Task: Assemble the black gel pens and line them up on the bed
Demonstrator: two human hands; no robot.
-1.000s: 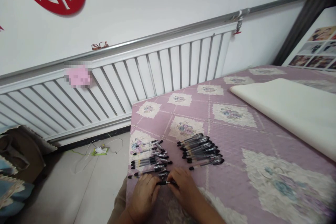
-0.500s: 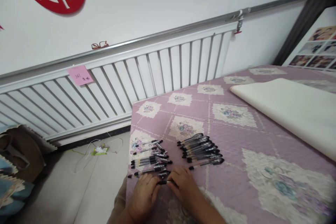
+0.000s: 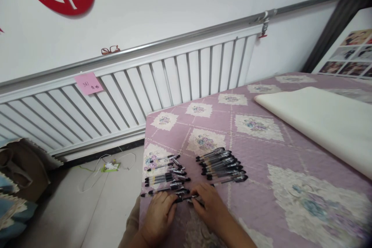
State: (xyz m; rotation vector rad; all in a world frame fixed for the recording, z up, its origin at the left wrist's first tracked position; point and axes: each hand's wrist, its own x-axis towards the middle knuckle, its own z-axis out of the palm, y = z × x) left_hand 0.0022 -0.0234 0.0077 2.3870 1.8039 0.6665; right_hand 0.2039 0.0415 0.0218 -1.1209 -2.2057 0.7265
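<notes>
Near the table's front left edge, my left hand (image 3: 160, 214) is closed on one end of a black pen (image 3: 183, 199). My right hand (image 3: 207, 203) pinches at the pen's other end, its fingers bent. Whether a separate cap sits in the right fingers cannot be made out. Beyond my left hand lies a loose column of clear-barrelled black pens (image 3: 162, 178) with several loose caps (image 3: 176, 162) by their right ends. Past my right hand, a row of capped pens (image 3: 222, 164) lies side by side; the nearest one is partly covered by my fingers.
A purple floral cloth (image 3: 252, 155) covers the table. A folded cream sheet (image 3: 325, 120) lies at the right. Behind the table runs a white radiator (image 3: 171, 81) with glasses (image 3: 110, 50) on the pipe above. A cable with a power strip (image 3: 111, 167) is on the floor.
My right hand has shifted slightly to the right, away from my left hand. More of the pen shows between them. My left hand has stayed nearly in place.
</notes>
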